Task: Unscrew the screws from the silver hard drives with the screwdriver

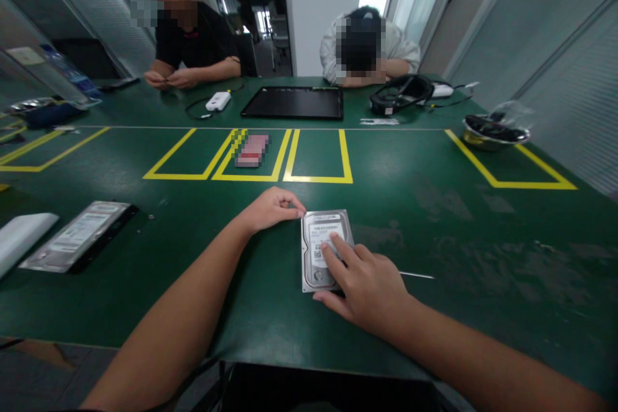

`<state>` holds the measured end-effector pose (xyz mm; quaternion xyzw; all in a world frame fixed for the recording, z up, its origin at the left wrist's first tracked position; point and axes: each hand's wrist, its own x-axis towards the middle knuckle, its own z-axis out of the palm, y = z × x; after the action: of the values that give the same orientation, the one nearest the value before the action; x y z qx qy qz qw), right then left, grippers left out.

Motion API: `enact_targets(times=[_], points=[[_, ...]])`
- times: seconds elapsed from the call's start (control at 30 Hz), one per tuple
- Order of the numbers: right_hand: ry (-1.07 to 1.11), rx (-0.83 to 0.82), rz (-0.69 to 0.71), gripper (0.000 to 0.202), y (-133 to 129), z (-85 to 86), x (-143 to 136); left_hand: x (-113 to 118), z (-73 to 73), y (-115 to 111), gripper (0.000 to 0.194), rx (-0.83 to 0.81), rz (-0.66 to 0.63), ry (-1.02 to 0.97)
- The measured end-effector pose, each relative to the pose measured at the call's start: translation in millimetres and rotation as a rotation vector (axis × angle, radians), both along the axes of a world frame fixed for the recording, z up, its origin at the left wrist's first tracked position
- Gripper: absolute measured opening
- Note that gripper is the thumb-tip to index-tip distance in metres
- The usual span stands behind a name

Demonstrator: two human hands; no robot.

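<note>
A silver hard drive (311, 264) with a white label lies on the green table in front of me. My left hand (273, 207) is at its far left corner, thumb and forefinger pinched together; whatever is between the fingertips is too small to make out. Across the drive's right side rests my right hand (369, 283), fingers over the label and thumb at the near edge, gripping it. A thin metal rod (418, 275) sticks out to the right from behind that hand; its other end is hidden.
Another drive (80, 235) and a white object (22, 238) lie at left. Yellow tape (318, 179) marks rectangles, one holding a blurred pink item (252, 150). Farther back are a black panel (292, 103), a headset (403, 93) and a bowl (497, 134). Two people sit opposite.
</note>
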<state>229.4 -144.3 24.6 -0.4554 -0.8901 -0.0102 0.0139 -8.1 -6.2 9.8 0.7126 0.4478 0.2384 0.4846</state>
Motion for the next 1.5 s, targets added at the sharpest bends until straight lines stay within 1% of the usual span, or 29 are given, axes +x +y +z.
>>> enact_targets(times=[0.2,0.33,0.43,0.8,0.97,1.13,1.27,1.43,1.5], points=[[0.007,0.004,0.000,0.075,-0.1,-0.6,0.3,-2.9,-3.9,-0.3,0.023,0.023,0.019,0.037],[0.012,0.002,0.004,0.074,-0.8,-0.4,0.5,-6.7,-7.8,-2.4,0.023,0.116,0.036,0.128],[0.016,-0.003,0.008,0.074,-1.3,0.6,0.2,-7.1,-8.9,-6.0,0.021,0.147,0.047,0.145],[0.016,-0.009,-0.018,0.073,-3.1,2.1,-1.7,-2.5,-9.8,-8.7,0.022,-0.031,0.092,-0.006],[0.007,-0.015,-0.045,0.073,-4.3,3.5,-3.1,2.2,-10.6,-8.9,0.025,-0.105,0.073,-0.051],[0.006,-0.029,-0.053,0.072,-5.2,6.9,-2.8,5.8,-10.0,-8.8,0.021,-0.118,0.063,-0.084],[-0.001,-0.044,-0.065,0.072,-5.4,9.6,-3.1,6.8,-10.5,-6.7,0.023,-0.133,0.034,-0.090],[0.003,-0.061,-0.063,0.072,-3.8,10.6,-1.1,9.6,-11.6,-6.0,0.025,-0.066,0.023,-0.030],[0.003,-0.062,-0.060,0.071,-3.2,10.7,0.6,12.1,-10.7,-7.2,0.026,-0.046,0.027,-0.040]])
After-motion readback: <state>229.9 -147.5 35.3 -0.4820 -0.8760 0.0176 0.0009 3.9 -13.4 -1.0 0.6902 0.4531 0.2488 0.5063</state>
